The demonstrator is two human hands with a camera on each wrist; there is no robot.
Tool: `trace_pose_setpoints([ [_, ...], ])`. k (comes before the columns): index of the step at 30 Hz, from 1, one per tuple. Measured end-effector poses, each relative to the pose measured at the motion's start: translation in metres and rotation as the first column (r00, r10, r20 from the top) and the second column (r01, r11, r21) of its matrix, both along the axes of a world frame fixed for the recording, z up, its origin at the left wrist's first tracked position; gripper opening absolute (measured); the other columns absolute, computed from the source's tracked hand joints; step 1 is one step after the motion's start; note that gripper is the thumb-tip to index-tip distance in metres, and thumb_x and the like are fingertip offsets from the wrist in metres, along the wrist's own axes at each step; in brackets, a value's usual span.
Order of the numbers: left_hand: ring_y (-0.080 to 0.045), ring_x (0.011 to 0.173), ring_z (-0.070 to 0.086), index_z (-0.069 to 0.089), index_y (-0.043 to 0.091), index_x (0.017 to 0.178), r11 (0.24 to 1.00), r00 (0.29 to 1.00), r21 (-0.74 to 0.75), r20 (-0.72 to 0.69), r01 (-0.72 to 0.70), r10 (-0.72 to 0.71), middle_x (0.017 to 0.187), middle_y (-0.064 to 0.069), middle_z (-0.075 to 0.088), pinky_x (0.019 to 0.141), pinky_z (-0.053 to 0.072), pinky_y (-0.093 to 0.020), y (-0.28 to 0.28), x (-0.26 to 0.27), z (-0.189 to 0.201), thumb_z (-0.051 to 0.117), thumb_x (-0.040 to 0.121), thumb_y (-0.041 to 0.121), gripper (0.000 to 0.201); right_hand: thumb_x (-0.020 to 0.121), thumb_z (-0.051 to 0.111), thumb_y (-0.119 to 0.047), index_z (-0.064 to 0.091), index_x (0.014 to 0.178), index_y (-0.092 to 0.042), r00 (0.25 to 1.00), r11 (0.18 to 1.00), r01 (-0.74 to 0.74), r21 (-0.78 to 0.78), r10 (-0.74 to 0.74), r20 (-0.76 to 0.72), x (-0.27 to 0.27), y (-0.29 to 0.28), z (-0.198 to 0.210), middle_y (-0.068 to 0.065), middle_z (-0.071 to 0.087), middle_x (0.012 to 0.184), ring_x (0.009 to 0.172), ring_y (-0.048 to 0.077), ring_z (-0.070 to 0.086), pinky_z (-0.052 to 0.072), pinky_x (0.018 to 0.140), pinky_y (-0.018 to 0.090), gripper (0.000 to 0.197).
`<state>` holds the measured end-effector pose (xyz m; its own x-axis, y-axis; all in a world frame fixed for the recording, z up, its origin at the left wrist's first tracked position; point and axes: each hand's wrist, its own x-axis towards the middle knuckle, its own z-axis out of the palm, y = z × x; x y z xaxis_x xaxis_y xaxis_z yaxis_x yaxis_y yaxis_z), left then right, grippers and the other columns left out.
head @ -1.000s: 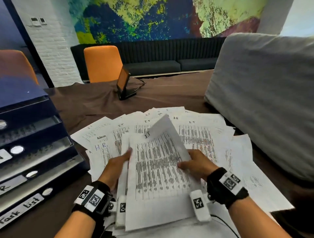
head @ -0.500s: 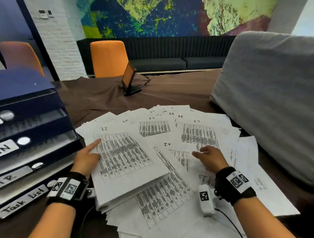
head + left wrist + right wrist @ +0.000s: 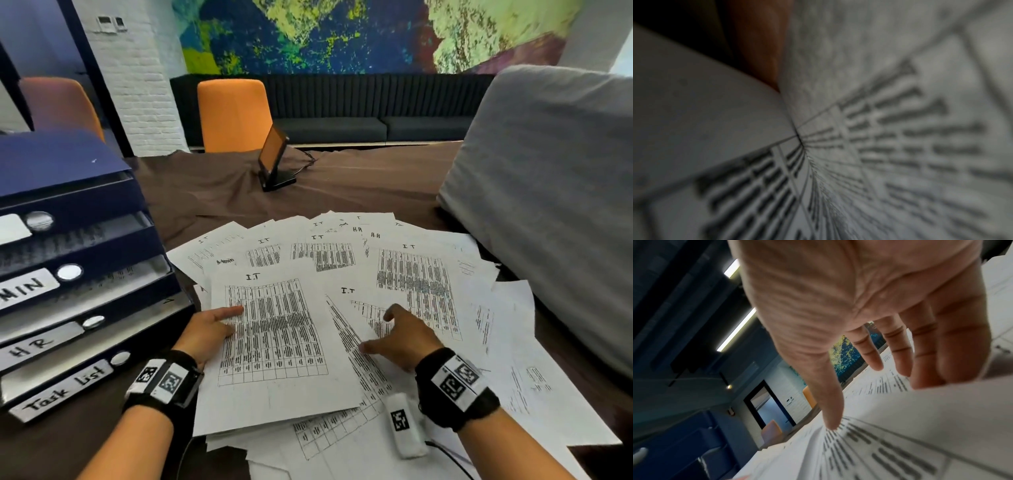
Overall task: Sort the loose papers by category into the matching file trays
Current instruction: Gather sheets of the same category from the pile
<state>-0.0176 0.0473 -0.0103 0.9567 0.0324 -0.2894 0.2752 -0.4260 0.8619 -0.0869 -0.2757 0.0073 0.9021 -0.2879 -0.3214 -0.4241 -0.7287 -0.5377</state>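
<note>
Near the trays (image 3: 85, 298), left hand (image 3: 205, 329) grips the I.T stack (image 3: 274, 342); right hand (image 3: 400, 337), fingers spread open, should slide the next I.T sheet (image 3: 356, 301) slowly.

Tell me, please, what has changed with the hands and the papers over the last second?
The left hand has carried its stack of I.T sheets leftward, toward the file trays, and still holds its left edge. The right hand let go of the curled sheet and now hovers open over another I.T sheet. The fanned papers and tablet stand stayed put.

Left hand (image 3: 209, 330) with I.T sheet (image 3: 274, 346) now left of right hand (image 3: 400, 337).
</note>
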Motion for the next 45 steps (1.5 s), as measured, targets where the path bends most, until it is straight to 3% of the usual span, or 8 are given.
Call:
trace_pose_setpoints([
  [6,-0.023,0.122,0.058,0.069,0.019,0.123,0.999,1.0,-0.043,-0.002,-0.018,0.018,0.142,-0.01,0.054,0.107,0.043,-0.032,0.0,0.0,-0.001,0.053,0.095,-0.008,0.042,0.063,0.088,-0.029,0.055,0.088,-0.018,0.999,0.994,-0.014,0.111,0.018,-0.032,0.004,0.006,-0.008,0.001,0.067,0.093,0.081,0.02,0.066,0.054,0.065,0.029,0.043],
  [10,-0.007,0.082,0.068,0.07,0.02,0.119,0.997,1.0,-0.069,-0.005,-0.023,0.023,0.126,-0.007,0.059,0.068,0.052,-0.013,0.003,0.002,-0.002,0.053,0.094,-0.01,0.043,0.066,0.083,-0.012,0.059,0.059,-0.016,0.997,0.95,-0.072,0.304,0.07,0.015,0.007,0.007,-0.014,0.007,0.059,0.065,0.06,0.02,0.06,0.056,0.064,0.034,0.025],
  [14,-0.024,0.114,0.064,0.073,0.027,0.111,0.987,0.999,-0.152,0.002,-0.049,0.05,0.131,-0.004,0.062,0.107,0.046,-0.04,0.007,0.006,0.002,0.057,0.093,-0.007,0.042,0.079,0.076,-0.009,0.059,0.06,-0.012,0.985,0.936,0.019,0.351,-0.078,0.155,0.009,-0.012,-0.005,0.003,0.054,0.057,0.047,0.013,0.052,0.042,0.049,0.019,0.026],
  [20,-0.031,0.099,0.07,0.076,0.034,0.098,0.989,0.99,-0.083,0.049,-0.126,0.131,0.12,-0.006,0.068,0.096,0.054,-0.051,0.014,0.013,0.01,0.056,0.094,-0.003,0.042,0.086,0.073,-0.008,0.063,0.068,0.004,0.829,0.806,0.18,0.563,-0.432,0.354,0.01,-0.087,0.015,0.006,0.063,0.061,0.062,0.02,0.058,0.048,0.06,0.03,0.024],
  [24,-0.01,0.081,0.059,0.073,0.025,0.113,0.995,0.993,-0.041,0.066,-0.091,0.094,0.119,0.001,0.064,0.068,0.053,-0.011,0.01,0.01,-0.001,0.054,0.096,-0.005,0.04,0.087,0.071,-0.008,0.07,0.079,-0.002,0.779,0.714,0.15,0.684,-0.511,0.364,0.004,-0.103,0.03,0.007,0.073,0.075,0.059,0.014,0.067,0.053,0.051,0.022,0.01],
  [30,-0.015,0.103,0.058,0.072,0.016,0.117,0.994,0.992,-0.041,0.075,-0.1,0.103,0.125,-0.001,0.058,0.089,0.045,-0.016,0.004,0.004,0.004,0.052,0.093,-0.01,0.041,0.091,0.066,-0.004,0.071,0.091,-0.002,0.675,0.632,0.146,0.761,-0.626,0.391,0.001,-0.11,0.041,0.011,0.076,0.086,0.076,0.024,0.072,0.06,0.075,0.036,0.005],
  [36,-0.003,0.091,0.06,0.072,0.019,0.114,0.998,0.995,-0.07,0.099,-0.001,0.008,0.107,0.001,0.068,0.095,0.039,-0.024,-0.013,-0.003,0.008,0.07,0.092,0.015,0.022,0.093,0.062,-0.001,0.069,0.085,0.0,0.773,0.597,0.09,0.797,-0.547,0.322,-0.002,-0.074,0.043,0.012,0.075,0.076,0.063,0.02,0.072,0.058,0.054,0.027,0.011],
  [45,-0.012,0.108,0.058,0.072,0.01,0.117,0.995,0.993,-0.087,0.11,-0.04,0.049,0.11,0.002,0.068,0.097,0.036,-0.023,-0.029,-0.001,0.004,0.069,0.093,0.032,0.033,0.094,0.06,-0.002,0.068,0.104,0.005,0.872,0.516,-0.023,0.856,-0.409,0.27,-0.003,-0.047,0.052,0.021,0.074,0.098,0.084,0.032,0.073,0.061,0.078,0.042,0.015],
])
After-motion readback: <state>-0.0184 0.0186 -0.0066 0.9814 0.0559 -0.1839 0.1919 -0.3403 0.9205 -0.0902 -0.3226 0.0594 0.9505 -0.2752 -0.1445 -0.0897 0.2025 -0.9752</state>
